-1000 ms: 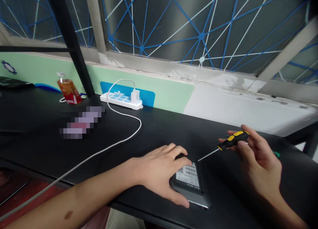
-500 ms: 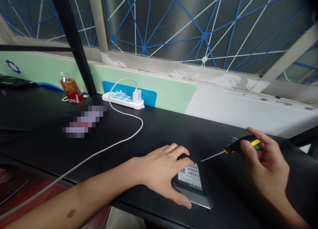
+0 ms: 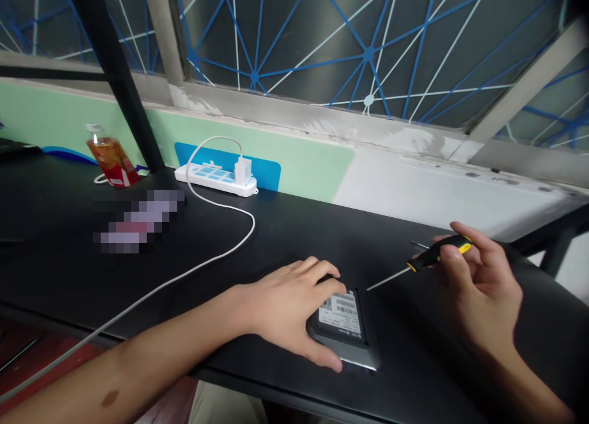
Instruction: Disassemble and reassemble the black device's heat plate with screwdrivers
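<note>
A flat dark device (image 3: 356,354) with a white barcode label (image 3: 340,313) lies on the black table. My left hand (image 3: 294,307) spans its left part and holds it down, fingers over the far side and thumb at the near edge. A black and yellow screwdriver (image 3: 435,256) is between the thumb and fingers of my right hand (image 3: 483,289). Its shaft slants down to the left, and the tip is at the device's far right corner. Whether the tip sits in a screw is too small to tell. Behind that hand, a second thin metal shaft (image 3: 418,245) shows, its other end hidden.
A white cable (image 3: 202,267) runs across the table from a charger (image 3: 243,171) in a white power strip (image 3: 216,180) by the wall. Further left stand a drink pouch (image 3: 113,160) and a blurred-out object (image 3: 140,221). A black frame post (image 3: 119,74) rises behind.
The yellow inlay on the screwdriver handle has turned, and my right fingers have shifted around it. My left hand keeps its place on the device. The whole view has shifted slightly.
</note>
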The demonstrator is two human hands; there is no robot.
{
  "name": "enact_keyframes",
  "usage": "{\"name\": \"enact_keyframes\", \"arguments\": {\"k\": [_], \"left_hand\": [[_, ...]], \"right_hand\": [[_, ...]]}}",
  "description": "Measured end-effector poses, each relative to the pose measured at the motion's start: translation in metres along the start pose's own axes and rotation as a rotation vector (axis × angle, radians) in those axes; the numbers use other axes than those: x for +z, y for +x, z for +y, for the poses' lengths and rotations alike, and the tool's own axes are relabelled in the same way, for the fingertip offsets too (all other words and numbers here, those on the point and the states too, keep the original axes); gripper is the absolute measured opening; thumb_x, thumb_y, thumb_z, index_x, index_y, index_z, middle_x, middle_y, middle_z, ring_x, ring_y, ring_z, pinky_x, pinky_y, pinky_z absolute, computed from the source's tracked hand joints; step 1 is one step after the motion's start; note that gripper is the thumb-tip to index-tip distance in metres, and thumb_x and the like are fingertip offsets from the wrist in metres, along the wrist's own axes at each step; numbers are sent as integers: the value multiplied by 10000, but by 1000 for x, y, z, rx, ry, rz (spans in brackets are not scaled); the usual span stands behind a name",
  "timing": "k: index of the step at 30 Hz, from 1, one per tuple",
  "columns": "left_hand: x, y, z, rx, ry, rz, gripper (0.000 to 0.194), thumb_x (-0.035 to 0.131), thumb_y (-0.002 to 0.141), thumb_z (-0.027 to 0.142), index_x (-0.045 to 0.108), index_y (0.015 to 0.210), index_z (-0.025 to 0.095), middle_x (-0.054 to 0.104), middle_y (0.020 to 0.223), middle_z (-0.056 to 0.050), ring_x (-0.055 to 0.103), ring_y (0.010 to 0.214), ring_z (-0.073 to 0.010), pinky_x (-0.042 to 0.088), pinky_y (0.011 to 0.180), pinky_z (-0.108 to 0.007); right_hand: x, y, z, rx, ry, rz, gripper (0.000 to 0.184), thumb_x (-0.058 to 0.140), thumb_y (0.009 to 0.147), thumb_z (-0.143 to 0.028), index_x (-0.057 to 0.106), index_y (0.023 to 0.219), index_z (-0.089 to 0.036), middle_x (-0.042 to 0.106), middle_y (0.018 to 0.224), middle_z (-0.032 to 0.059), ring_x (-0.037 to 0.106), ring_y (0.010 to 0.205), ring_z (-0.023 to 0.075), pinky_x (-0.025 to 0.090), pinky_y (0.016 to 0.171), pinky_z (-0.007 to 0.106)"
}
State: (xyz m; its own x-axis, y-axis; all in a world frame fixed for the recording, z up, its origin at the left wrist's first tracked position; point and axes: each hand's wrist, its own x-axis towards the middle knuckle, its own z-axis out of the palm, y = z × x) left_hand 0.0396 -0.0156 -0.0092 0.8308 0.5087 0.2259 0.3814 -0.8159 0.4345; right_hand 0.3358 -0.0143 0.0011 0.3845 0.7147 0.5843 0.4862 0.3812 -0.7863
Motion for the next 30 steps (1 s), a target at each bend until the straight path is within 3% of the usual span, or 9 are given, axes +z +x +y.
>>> {"name": "enact_keyframes", "arguments": {"k": [3, 13, 24, 27, 30], "left_hand": [[0, 0, 0, -15, -9, 2, 881, 758, 772, 707, 525, 1437, 177, 524, 1476, -163, 534, 1332, -358, 484, 1136, -568], [-3, 2, -3, -75, 7, 2, 886, 774, 771, 677, 518, 1438, 152, 509, 1504, -183, 525, 1375, -384, 459, 1165, -568], [-6, 2, -2, -100, -5, -11, 862, 796, 772, 664, 512, 1430, 184, 496, 1520, -177, 528, 1378, -378, 473, 1149, -557], [-6, 2, -2, -104, 2, -19, 900, 803, 762, 676, 512, 1441, 161, 493, 1522, -184, 517, 1385, -382, 473, 1150, -561], [-6, 3, -2, -108, 8, -23, 895, 792, 769, 681, 514, 1443, 162, 495, 1521, -184, 516, 1383, -383, 474, 1148, -565]], "right_hand": [[1, -1, -2, 95, 96, -57, 504, 767, 854, -470, 691, 1325, -308, 771, 1051, 35, 675, 734, 92, 549, 653, 218], [3, -10, -13, 76, 184, -271, 394, 782, 865, -431, 728, 1247, -351, 764, 956, -10, 679, 743, 75, 592, 681, 151], [3, -13, -17, 0, 195, -245, 350, 773, 885, -357, 722, 1232, -348, 766, 964, -21, 684, 715, 51, 591, 677, 121], [3, -15, -21, -36, 216, -262, 354, 757, 895, -333, 722, 1246, -360, 766, 969, -20, 720, 712, 72, 617, 676, 155], [2, -18, -27, 53, 324, -287, 338, 679, 933, -334, 730, 1266, -349, 778, 1132, 22, 797, 840, 168, 682, 731, 279]]}}
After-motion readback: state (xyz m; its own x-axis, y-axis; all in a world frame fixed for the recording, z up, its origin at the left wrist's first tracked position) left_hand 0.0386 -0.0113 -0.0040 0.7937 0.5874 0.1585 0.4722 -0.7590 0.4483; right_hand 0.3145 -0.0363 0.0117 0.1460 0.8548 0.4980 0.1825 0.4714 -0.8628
